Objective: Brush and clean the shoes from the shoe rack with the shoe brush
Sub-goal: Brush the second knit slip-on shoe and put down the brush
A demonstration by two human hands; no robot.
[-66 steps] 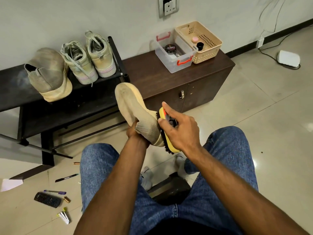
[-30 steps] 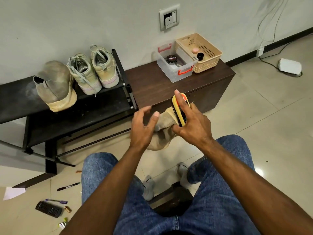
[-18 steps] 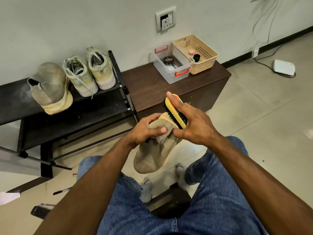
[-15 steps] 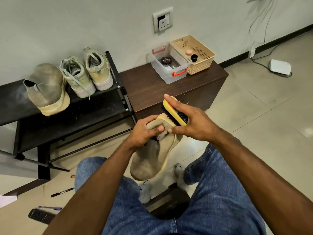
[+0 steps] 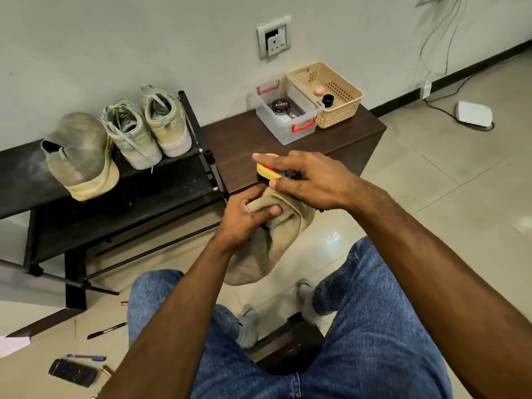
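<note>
A tan sock-style shoe [image 5: 267, 249] hangs in mid-air above the person's knees, its long axis running from the collar, up and away from the body, down to the toe, which points back toward the lap. The left hand [image 5: 244, 217] grips the collar, thumb curled over the knitted rim. The shoe brush [image 5: 269, 169], yellow-backed with dark bristles, sits just beyond and above that collar, bristles facing down toward the shoe's heel end. The right hand [image 5: 311, 180] is clamped on the brush, fingers spread along its back. The brush is nearer the collar than the toe, so a stroke along the shoe would likely run toward the body. Beyond, the shoe rack [image 5: 138, 194] carries the matching shoe [image 5: 80, 156] and a pair of pale sneakers [image 5: 146, 128].
</note>
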